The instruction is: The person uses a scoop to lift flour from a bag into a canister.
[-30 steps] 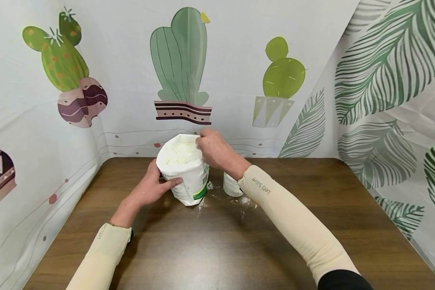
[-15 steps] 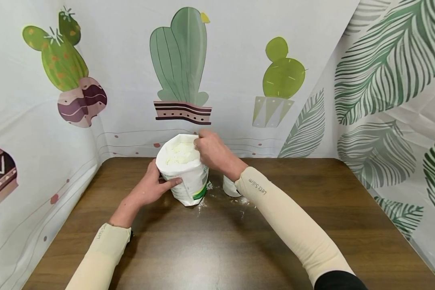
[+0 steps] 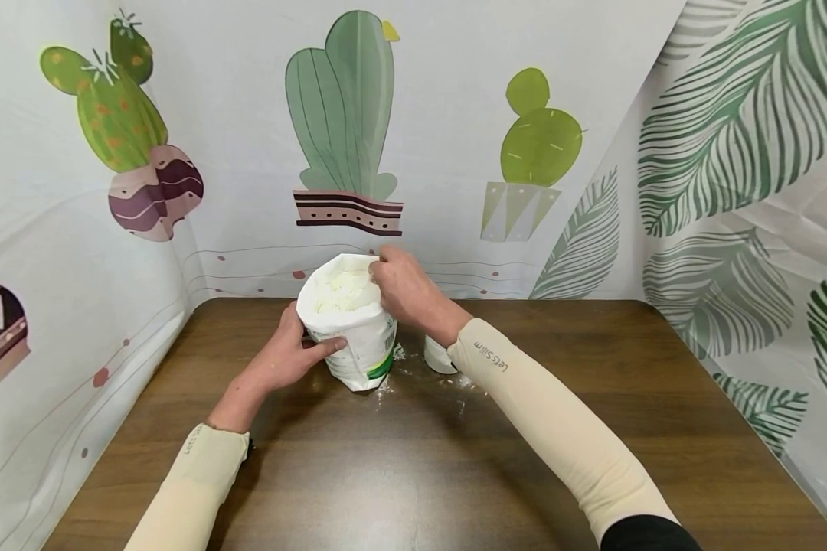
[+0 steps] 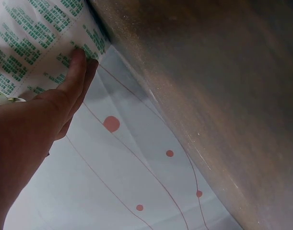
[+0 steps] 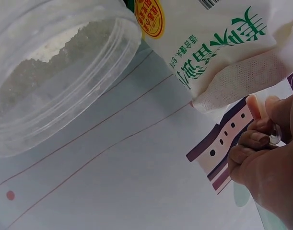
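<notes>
A white flour bag point(image 3: 354, 344) with green print stands slightly tilted on the table, its top open and white flour point(image 3: 348, 291) visible inside. My left hand point(image 3: 289, 352) grips the bag's left side, thumb across the front; in the left wrist view its fingers lie along the printed paper. At the bag's right rim is my right hand point(image 3: 413, 291), its fingers curled. The right wrist view shows a small clear handle point(image 5: 276, 135) between those fingers; its other end is hidden. Beneath the right forearm stands a clear plastic tub point(image 5: 64, 86) with white powder inside.
Spilled flour point(image 3: 384, 389) dots the brown wooden table point(image 3: 400, 474) around the bag and tub. A white cloth backdrop point(image 3: 448, 153) printed with cacti and leaves hangs right behind the table's back edge.
My right hand has shifted slightly left at the bag's rim since a second ago, and its forearm now covers more of the tub. The left hand and bag stay in place.
</notes>
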The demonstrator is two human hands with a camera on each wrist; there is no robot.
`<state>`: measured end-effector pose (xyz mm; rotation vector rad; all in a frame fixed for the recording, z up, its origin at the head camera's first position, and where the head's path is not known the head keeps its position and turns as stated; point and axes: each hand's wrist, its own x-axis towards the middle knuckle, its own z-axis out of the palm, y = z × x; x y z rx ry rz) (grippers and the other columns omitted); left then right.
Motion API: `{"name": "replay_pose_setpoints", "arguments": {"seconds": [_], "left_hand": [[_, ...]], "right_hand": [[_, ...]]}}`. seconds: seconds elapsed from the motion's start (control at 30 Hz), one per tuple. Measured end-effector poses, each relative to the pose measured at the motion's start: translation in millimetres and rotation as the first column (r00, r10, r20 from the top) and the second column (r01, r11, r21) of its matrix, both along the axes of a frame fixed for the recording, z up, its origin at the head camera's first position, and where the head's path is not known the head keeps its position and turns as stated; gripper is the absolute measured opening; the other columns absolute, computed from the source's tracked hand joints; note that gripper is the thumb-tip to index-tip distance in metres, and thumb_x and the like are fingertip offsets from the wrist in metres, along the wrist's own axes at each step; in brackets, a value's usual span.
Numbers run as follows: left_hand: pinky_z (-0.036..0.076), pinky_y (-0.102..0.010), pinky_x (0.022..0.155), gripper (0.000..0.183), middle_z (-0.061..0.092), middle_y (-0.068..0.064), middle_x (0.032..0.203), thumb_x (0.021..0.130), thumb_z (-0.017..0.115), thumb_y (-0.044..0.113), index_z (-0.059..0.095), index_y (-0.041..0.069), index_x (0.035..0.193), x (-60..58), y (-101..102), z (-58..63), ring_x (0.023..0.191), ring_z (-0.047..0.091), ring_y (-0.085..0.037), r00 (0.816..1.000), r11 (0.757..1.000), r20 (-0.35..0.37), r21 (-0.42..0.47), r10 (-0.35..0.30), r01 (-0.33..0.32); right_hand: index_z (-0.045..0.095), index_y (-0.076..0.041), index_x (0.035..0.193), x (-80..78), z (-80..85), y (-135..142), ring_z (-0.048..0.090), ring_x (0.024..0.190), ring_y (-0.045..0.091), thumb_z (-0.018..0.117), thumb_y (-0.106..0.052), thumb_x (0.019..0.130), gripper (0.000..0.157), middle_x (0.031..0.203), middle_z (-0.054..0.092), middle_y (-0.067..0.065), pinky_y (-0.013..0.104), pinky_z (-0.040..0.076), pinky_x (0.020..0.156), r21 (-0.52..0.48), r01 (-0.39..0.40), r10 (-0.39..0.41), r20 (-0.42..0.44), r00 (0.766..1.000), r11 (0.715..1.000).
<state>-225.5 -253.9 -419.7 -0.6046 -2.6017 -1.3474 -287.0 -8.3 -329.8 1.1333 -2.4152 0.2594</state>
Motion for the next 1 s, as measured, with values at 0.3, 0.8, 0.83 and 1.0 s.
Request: {"name": "replay_pose_setpoints", "arguments": {"seconds": [0.3,0.8,0.83,1.0], "left_hand": [[0.026,-0.058,0.119,0.087,0.04,-0.015,0.151,0.093,0.085,0.027,0.032,0.011,0.161,-1.1,-0.3,-1.0,0.142,0.031,-0.033,1.0,1.0,-0.008,-0.001,-0.002,0.002],[0.025,-0.059,0.118,0.087,0.042,-0.014,0.151,0.092,0.086,0.023,0.034,0.011,0.161,-1.0,0.3,-0.3,0.141,0.033,-0.034,0.999,1.0,-0.035,0.013,-0.016,0.016],[0.025,-0.059,0.118,0.087,0.043,-0.015,0.151,0.092,0.086,0.023,0.035,0.011,0.161,-1.2,0.5,-0.2,0.14,0.033,-0.034,0.999,1.0,-0.039,0.015,-0.019,0.019],[0.025,-0.06,0.117,0.084,0.044,-0.018,0.149,0.091,0.086,0.016,0.036,0.007,0.159,0.8,3.8,2.9,0.139,0.033,-0.037,0.998,0.999,-0.05,0.029,-0.031,0.032]], "right_hand": [[0.075,0.003,0.098,-0.1,0.1,1.4,0.056,0.08,0.03,0.062,-0.002,0.101,0.014,0.087,0.057,0.014,0.044,0.052,0.077,-0.029,0.008,-0.008,0.01,1.0,1.0],[0.073,0.004,0.097,-2.9,-2.7,6.6,0.057,0.083,0.034,0.059,-0.003,0.104,0.017,0.091,0.057,0.018,0.046,0.051,0.08,-0.155,0.005,0.002,0.048,0.999,0.988],[0.073,0.004,0.096,-3.0,-3.4,7.0,0.056,0.082,0.034,0.059,-0.003,0.104,0.018,0.09,0.056,0.018,0.046,0.051,0.079,-0.163,0.003,0.004,0.044,0.999,0.987],[0.073,0.004,0.095,-2.6,-5.9,7.9,0.053,0.079,0.033,0.06,-0.003,0.103,0.017,0.088,0.053,0.017,0.045,0.05,0.077,-0.189,0.002,0.005,0.035,0.999,0.982]]}}
